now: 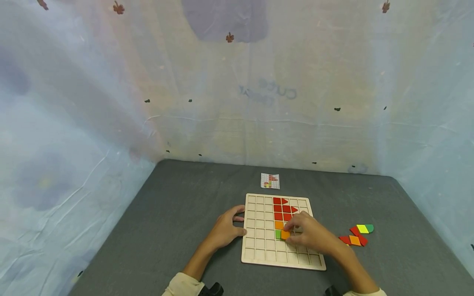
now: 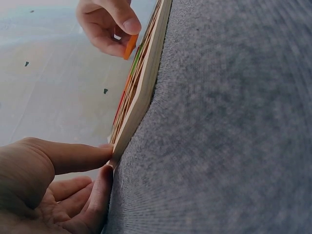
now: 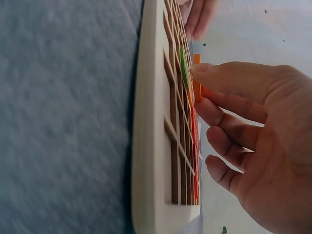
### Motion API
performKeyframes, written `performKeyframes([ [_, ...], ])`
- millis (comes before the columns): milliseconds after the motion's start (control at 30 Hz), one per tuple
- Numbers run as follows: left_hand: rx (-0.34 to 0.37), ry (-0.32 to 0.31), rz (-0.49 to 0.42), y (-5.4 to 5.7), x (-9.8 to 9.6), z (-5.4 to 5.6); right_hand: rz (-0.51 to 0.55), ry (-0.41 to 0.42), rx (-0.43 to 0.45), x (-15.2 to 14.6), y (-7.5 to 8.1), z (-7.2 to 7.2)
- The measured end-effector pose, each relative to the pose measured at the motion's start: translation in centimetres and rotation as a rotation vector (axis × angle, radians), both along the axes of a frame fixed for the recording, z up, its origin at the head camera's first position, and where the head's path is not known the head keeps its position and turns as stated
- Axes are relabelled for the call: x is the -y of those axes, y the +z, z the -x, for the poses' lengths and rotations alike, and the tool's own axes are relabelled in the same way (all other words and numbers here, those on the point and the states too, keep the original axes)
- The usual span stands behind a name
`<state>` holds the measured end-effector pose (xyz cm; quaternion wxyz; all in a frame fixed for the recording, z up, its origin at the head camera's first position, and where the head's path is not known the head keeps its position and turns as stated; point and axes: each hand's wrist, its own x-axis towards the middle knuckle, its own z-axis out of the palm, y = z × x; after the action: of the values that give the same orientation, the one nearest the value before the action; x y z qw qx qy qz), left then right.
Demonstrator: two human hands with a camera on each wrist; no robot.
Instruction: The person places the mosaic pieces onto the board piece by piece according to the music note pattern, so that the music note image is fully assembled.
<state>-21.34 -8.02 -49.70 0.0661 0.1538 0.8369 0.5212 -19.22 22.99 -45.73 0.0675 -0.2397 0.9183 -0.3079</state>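
A pale wooden grid board point(image 1: 255, 256) lies flat on the dark cloth. My left hand point(image 1: 225, 228) holds its left edge, thumb and fingertips against the rim point(image 2: 127, 127). My right hand point(image 1: 309, 233) pinches an orange square tile point(image 3: 197, 78) between thumb and fingers, tilted just above the grid. Beside that tile, a green tile point(image 1: 278, 234) sits in a cell. Above the green one is another orange tile point(image 1: 279, 225). Farther up the grid are several red tiles point(image 1: 277, 208), some with pointed ends; my right hand partly covers the cells near them.
A small printed card point(image 1: 270, 181) with a coloured pattern lies behind the board. To the right is a group of loose tiles: red point(image 1: 345, 239), orange point(image 1: 354, 240), yellow point(image 1: 362, 229) and green point(image 1: 369, 228). A patterned sheet point(image 1: 229, 135) hangs around the table.
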Motion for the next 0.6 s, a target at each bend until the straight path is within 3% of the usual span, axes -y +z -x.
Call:
performKeyframes([
  [600, 0.001, -0.010, -0.011, 0.0, 0.0, -0.1, -0.017, 0.074, 0.045, 1.5, 0.1, -1.0],
])
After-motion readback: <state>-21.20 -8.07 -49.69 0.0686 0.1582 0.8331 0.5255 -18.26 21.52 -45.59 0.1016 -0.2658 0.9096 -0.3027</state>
